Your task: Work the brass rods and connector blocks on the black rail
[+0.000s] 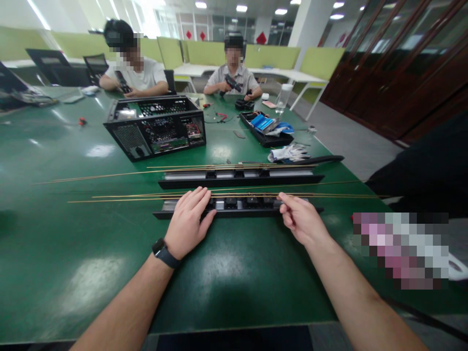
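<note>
My left hand, with a dark watch on the wrist, lies with outstretched fingers on the left part of a long black rail. The rail has a silvery channel with dark blocks in it. Several thin gold-coloured rods run lengthwise along it, stick out past both ends and pass by my left fingertips. My right hand is closed near the rail's right end, thumb and forefinger pinched at one thin rod. Just beyond lies a second black rail of the same kind, with more thin rods along its back edge.
An opened computer case stands on the green table. Farther right are a black tray with blue items, gloves and a clear bottle. Two people sit across the table. A blurred-out object lies at right.
</note>
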Demonstrator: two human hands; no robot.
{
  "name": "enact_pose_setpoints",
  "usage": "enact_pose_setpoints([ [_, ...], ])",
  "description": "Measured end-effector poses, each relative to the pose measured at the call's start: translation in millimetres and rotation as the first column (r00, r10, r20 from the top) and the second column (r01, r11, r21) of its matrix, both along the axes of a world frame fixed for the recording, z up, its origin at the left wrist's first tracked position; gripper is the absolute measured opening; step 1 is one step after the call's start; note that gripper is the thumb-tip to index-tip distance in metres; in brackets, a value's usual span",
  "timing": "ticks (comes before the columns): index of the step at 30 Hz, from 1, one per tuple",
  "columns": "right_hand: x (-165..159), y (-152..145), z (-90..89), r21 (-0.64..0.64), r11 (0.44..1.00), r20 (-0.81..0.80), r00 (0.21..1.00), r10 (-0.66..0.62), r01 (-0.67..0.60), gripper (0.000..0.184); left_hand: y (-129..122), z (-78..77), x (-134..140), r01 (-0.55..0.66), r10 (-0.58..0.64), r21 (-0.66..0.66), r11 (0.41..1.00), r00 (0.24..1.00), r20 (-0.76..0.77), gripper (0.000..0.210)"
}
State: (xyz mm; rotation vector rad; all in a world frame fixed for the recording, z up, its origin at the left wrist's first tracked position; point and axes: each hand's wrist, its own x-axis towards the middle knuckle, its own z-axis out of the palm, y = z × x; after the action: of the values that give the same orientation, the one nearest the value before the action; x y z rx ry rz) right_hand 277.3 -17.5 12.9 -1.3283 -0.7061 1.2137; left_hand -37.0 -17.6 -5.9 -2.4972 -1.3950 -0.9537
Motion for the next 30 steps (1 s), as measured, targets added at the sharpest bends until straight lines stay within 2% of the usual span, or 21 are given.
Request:
enact_pose_setpoints([
  [7, -1.3, -0.7, 3.0, -0.007, 1.0, -0.015, 1.0, -0.007, 0.007, 0.04, -0.2, 0.4, 0.1, -0.004, 0.004, -0.003, 1.0, 1.0, 0.002, 0.053],
  [18, -0.3, 0.7, 0.8, -0.025, 1.0, 0.018, 1.0, 0.007, -0.006, 0.05, -1.4, 2.1, 1.0, -0.007, 0.007, -0.003, 1.0, 1.0, -0.006, 0.052],
  [30, -0.5, -0.1, 1.9, -0.025, 1.0, -0.007, 1.0, -0.017, 0.017, 0.042, -0.8, 1.8, 0.5, -0.002, 0.002, -0.004, 1.0, 1.0, -0.005, 0.053],
])
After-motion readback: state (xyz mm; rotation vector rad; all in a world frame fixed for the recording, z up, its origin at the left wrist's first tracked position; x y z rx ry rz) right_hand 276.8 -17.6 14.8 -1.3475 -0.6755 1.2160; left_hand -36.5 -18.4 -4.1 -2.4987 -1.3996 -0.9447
